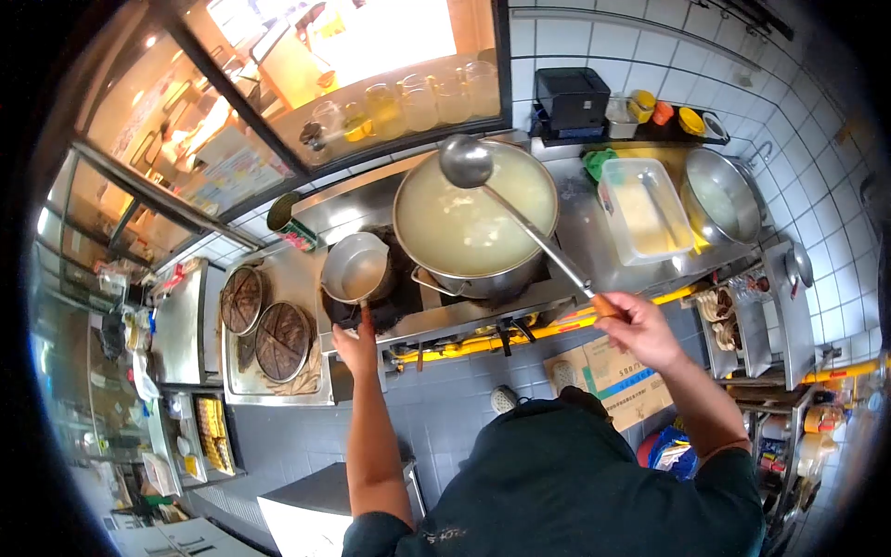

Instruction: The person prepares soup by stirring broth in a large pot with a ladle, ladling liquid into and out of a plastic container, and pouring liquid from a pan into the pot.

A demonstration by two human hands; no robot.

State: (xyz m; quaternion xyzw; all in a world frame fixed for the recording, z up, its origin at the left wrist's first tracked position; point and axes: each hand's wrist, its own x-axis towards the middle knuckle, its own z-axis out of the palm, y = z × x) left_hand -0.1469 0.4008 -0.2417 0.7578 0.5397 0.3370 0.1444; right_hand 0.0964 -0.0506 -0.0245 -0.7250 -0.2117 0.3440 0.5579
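Note:
My right hand is closed around the wooden end of a long-handled ladle. Its round metal bowl is over the far rim of a large stockpot, which holds cloudy, pale liquid with foam on top. My left hand is closed on the handle of a small metal saucepan, its finger detail partly hidden. The saucepan rests on the burner to the left of the stockpot. Little can be made out inside it beyond a pale tan bottom.
Two round strainers lie on a metal tray at the left. An opened can stands behind the saucepan. To the right are a plastic tub and a steel bowl. A yellow pipe runs along the stove front.

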